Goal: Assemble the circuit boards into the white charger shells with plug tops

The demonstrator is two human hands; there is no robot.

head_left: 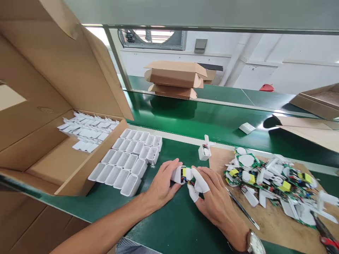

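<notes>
Case [176,174] and board [184,171] meet between my hands, over the green bench [161,227] and just left of the brown mat [217,158]. My left hand [162,181] is clamped on the white case, fingers along the far side and thumb on the near one. My right hand [215,190] looks closed on the board's right end, its thumb and forefinger in white covers [201,181]. I take the step to be fitting the board into the case; how deep it sits I cannot tell, as my fingers hide part of it. To do it well, I should keep the case still with the left hand and let the right do the guiding, square to the opening. Pressure belongs on the board's edges, not on the yellow part, and loose wires should stay clear of the rim. If it catches, easing back and realigning is better than forcing. The tweezers [243,209] lie near my right hand, beside the heap of boards [286,186], handy for tucking a stray wire.
</notes>
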